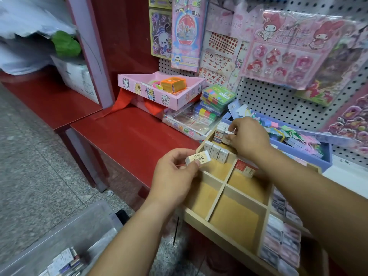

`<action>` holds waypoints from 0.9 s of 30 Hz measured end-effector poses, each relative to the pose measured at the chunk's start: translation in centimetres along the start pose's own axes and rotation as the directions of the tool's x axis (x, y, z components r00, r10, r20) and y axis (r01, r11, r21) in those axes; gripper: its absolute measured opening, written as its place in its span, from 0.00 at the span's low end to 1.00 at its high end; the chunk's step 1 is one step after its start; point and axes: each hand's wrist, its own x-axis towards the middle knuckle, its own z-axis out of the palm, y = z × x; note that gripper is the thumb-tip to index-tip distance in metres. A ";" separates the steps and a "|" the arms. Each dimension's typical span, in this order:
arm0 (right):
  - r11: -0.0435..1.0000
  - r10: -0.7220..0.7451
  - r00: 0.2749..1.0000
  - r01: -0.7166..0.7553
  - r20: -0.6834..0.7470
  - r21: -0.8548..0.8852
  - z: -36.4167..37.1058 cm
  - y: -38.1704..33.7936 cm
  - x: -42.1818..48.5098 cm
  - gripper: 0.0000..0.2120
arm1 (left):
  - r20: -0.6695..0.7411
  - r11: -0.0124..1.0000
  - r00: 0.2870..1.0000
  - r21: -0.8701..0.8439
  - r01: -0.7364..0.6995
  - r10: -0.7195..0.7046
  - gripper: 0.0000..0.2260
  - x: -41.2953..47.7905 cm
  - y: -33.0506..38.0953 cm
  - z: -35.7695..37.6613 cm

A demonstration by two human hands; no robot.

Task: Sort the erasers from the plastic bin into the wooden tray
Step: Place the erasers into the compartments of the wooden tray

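Left hand (175, 174) pinching white eraser (197, 157) over left edge of wooden tray (216, 203). Right hand (249, 136) gripping small eraser (227, 139) in tray's far slot. Plastic bin (79, 226) sitting near left, more erasers (65, 261) inside.

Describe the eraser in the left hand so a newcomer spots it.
Find the wooden tray on the red shelf. At its left edge the left hand pinches a white eraser. Unlike the upright erasers in the tray, it is held flat, ERASER printed on top.

Bright even indoor light, soft shadows; wide-angle bending and motion blur at edges.
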 end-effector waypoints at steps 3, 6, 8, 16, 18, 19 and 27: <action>0.997 0.026 1.000 -0.026 -0.001 -0.073 0.8 -0.1 0.8 0.08 | 0.000 1.000 1.000 -0.011 0.010 -0.010 0.09 0.2 0.0 0.0; 0.990 0.014 0.999 -0.018 -0.030 -0.140 1.3 -0.3 0.9 0.07 | -0.009 1.000 1.000 -0.004 -0.003 0.003 0.10 0.4 0.0 0.0; 0.986 0.005 0.999 -0.011 -0.033 -0.169 1.5 -0.4 0.8 0.08 | -0.014 1.000 1.000 0.000 -0.002 0.002 0.09 0.5 -0.1 0.1; 0.997 0.027 0.999 -0.030 -0.042 -0.066 0.3 -0.4 0.1 0.14 | -0.011 0.999 0.999 -0.029 0.033 -0.033 0.08 0.4 0.0 0.0; 0.994 -0.004 0.999 0.007 -0.032 0.105 -0.8 -1.1 -0.9 0.09 | -0.008 1.000 1.000 -0.017 0.014 -0.014 0.07 0.3 0.1 -0.1; 0.975 -0.026 1.000 0.024 0.006 0.222 -1.6 -1.6 -1.7 0.10 | -0.008 1.000 1.000 -0.019 0.007 -0.007 0.06 0.3 0.1 -0.1; 0.734 -0.085 0.943 -0.158 0.320 0.660 -3.7 -2.8 -8.7 0.06 | 0.082 0.994 0.997 -0.111 0.001 0.008 0.14 -0.7 0.8 1.1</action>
